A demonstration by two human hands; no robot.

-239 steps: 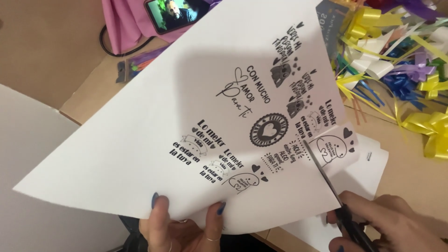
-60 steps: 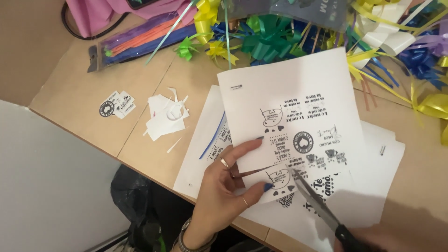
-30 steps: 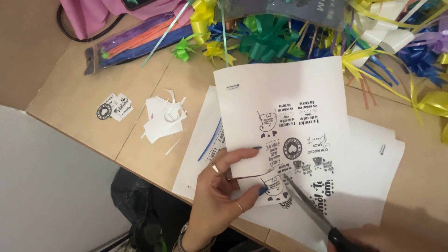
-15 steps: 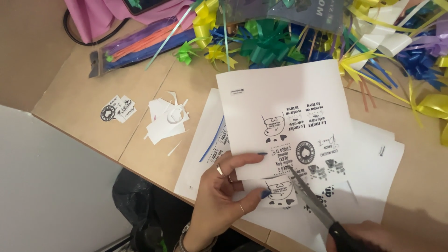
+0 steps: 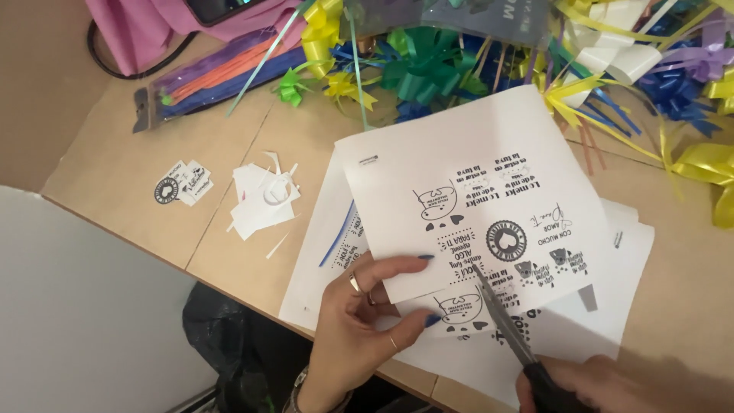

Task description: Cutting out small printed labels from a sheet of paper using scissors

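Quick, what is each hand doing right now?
Left hand: pinching the printed sheet.
Right hand: closed on the scissors, cutting that sheet.

Printed sheet [image 5: 489, 176]: white, black drawings of hearts, cups, round badge. Sheets under it [image 5: 619, 306]: white, one with blue line. Scissors [image 5: 508, 325]: grey blades, black handle. Left hand [image 5: 359, 321]: dark blue nails, gold rings. Paper scraps [image 5: 264, 203]: white. Cut-out stickers [image 5: 182, 183]: white with black print. Table [image 5: 122, 168]: light brown. Ribbon bows [image 5: 428, 65]: green, yellow, blue, purple, white. Pack of strips [image 5: 222, 73]: orange, purple, blue, green. Bag [image 5: 153, 27]: pink. Board [image 5: 76, 306]: plain grey-white.
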